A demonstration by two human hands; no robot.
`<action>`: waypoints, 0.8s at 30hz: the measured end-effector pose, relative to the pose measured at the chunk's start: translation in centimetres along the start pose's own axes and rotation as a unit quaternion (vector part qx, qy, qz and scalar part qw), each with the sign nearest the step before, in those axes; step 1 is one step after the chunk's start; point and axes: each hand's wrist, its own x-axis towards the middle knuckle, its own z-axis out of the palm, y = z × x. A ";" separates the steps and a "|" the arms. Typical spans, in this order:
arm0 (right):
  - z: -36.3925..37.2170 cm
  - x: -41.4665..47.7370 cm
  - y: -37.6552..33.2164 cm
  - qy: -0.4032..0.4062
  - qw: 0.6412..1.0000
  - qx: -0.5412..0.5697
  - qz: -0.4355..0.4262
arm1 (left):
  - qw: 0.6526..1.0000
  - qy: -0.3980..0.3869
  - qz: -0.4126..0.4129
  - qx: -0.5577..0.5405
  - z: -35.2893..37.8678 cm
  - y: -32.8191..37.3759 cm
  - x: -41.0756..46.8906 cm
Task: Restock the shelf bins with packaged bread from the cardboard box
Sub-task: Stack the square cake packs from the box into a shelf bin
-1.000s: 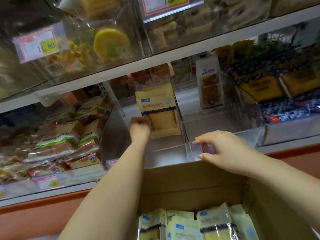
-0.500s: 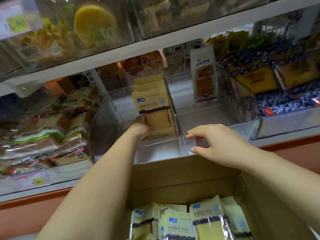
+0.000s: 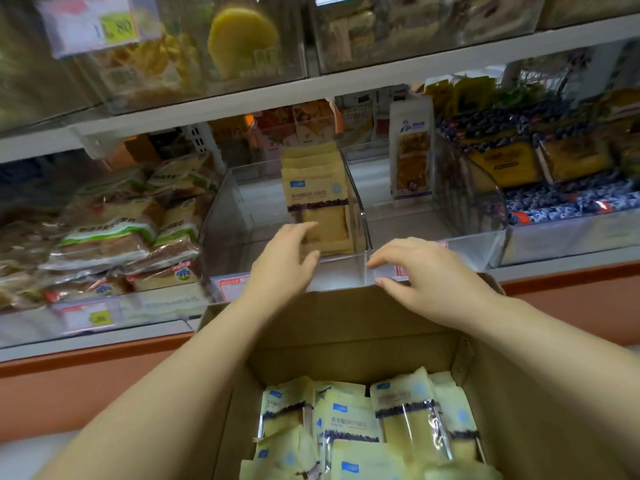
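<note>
The shelf (image 3: pixel 415 76) carries a row of clear bins, each keeping one product apart from its neighbours and facing the aisle. The cardboard box (image 3: pixel 346 323) is pushed close under the shelf's front edge with its flaps open, likely so each transfer is a short lift. The middle bin (image 3: pixel 225 220) is only partly filled. Its bread packs (image 3: pixel 318 199) stand upright in a file against the right wall, labels forward. That leaves bare floor on the left, and probably the next stock goes there. The bin to its right (image 3: pixel 467 209) holds one white pack (image 3: pixel 412 150) standing at the back. More of the same yellow packs (image 3: pixel 408 417) lie loosely stacked in the bottom of the box, so the restocking looks far from finished. The left hand (image 3: pixel 287 251) holds nothing, fingers loosely spread at the lower corner of the front pack. It seems to be steadying the pack, though contact cannot be confirmed. The right hand (image 3: pixel 426 275) is also empty, fingers relaxed over the bins' front lip.
</note>
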 end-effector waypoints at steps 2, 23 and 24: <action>0.4 -0.1 -1.4 -0.025 1.000 -0.001 -0.010 | 0.999 -0.019 0.026 0.002 -0.9 -0.1 -2.9; 18.5 -0.2 -6.0 -0.451 0.890 0.009 0.071 | 0.985 -0.168 -0.034 0.034 -5.2 -9.0 -10.3; 19.5 -0.5 -6.4 -0.459 0.884 0.040 0.083 | 0.981 -0.187 -0.039 0.027 -5.3 -8.9 -10.2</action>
